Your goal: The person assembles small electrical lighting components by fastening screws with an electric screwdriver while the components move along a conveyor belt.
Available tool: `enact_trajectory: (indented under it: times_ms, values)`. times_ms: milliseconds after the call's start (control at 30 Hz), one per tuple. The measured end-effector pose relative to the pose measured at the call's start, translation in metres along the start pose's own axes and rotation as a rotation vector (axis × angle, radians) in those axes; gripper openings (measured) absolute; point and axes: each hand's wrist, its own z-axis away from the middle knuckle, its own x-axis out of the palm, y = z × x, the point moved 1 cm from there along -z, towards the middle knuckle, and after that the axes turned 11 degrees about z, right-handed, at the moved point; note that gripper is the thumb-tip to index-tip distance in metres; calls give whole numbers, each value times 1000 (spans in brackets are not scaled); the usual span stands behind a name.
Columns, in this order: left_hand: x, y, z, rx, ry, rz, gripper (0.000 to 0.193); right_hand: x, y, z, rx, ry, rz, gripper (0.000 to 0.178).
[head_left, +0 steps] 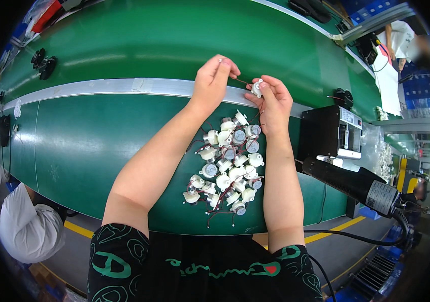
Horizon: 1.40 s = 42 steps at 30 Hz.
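Observation:
Between the thumb and fingers of my right hand [275, 103] is a small white motor [257, 88], a round plastic piece with mounting ears. Its thin dark red wires run left to my left hand [215, 80], whose fingers pinch the wire end; a small white connector [220, 61] shows at the fingertips. Both hands are raised over the metal rail [169, 86] at the bench's far edge. Between my forearms lies a heap of similar motors [230, 168], white with silver metal cans, their red and black wires tangled.
Beyond the rail runs a green conveyor belt [174, 35] with black parts [43, 64] at its left. A black power screwdriver [348, 183] and a black boxy device [328, 132] stand right of my right forearm. Other people are at the far right [401, 40] and lower left [28, 226].

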Motion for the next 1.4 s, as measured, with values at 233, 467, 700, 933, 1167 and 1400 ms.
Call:
enact_trajectory:
  times_ms: [233,467,700,933,1167,1400]
  values:
    - [-2,3,-3,-76,158,124,29,-1,-2,0,-16,0,1,18]
    - [-3,2,-2,-108,189,115,26,-3,0,-1,-12,31,-33,18]
    - [7,6,3,125,189,-846,24,-6,-1,-1,-7,70,-27,21]
    - [14,13,12,343,-120,-1057,30,1,6,-5,-21,-1,-4,25]
    - [19,-2,12,304,-286,-751,29,-19,14,-6,-56,41,200,32]
    - [18,14,14,143,-367,-559,34,-21,18,-4,-75,-49,122,31]
